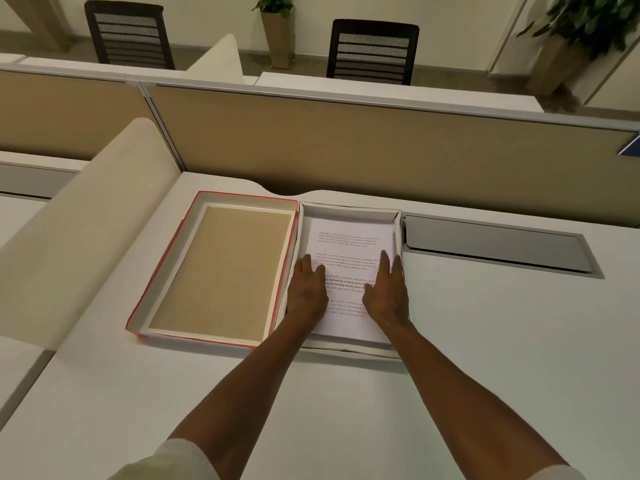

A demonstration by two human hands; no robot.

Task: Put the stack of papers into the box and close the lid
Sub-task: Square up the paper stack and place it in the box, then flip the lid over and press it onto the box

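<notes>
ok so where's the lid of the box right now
In the head view, the lid lies upside down on the desk, touching the left side of the box, whose papers lie under both hands.

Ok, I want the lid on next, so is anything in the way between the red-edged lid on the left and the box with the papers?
Only the hands: the left hand and right hand lie flat on the papers inside the box. The lid lies upturned right beside it.

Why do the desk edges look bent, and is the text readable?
Head view: the wide-angle lens bows the partition; dim, warm, even light, no glare; print on the papers is too small and soft to read; the hands look sharp.
</notes>
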